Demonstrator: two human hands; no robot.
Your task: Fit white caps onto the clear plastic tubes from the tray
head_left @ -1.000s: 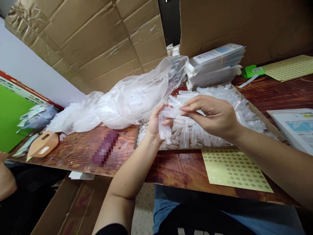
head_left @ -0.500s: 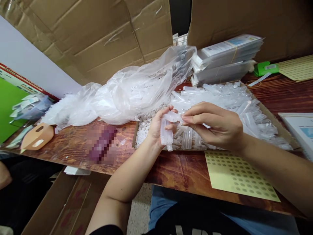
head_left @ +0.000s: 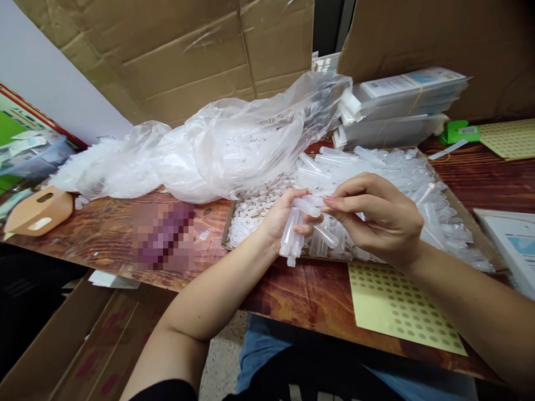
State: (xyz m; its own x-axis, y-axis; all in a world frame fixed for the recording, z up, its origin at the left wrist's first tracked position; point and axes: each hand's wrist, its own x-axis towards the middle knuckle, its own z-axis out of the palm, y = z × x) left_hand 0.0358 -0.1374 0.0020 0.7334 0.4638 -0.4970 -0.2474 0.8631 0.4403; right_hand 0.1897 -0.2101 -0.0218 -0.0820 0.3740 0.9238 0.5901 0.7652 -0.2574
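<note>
My left hand [head_left: 281, 220] grips a small bundle of clear plastic tubes [head_left: 291, 240] that point down past my palm, just over the near edge of a shallow cardboard tray [head_left: 228, 225]. My right hand [head_left: 378, 217] pinches one more clear tube [head_left: 308, 206] by its end and holds it against the left hand's fingertips. The tray under both hands is heaped with several loose clear tubes [head_left: 401, 172] and small white caps [head_left: 251, 214].
A crumpled clear plastic bag [head_left: 225, 150] lies left of the tray. A yellow sheet of round stickers [head_left: 397, 303] sits at the table's near edge. Stacked flat packets [head_left: 401, 103] and cardboard walls stand behind. An open carton [head_left: 62, 345] is below the table.
Both hands have stayed together over the tray. The bundle in my left hand tilted slightly, and the single tube in my right hand moved closer to the left fingers. The camera view shifted left.
</note>
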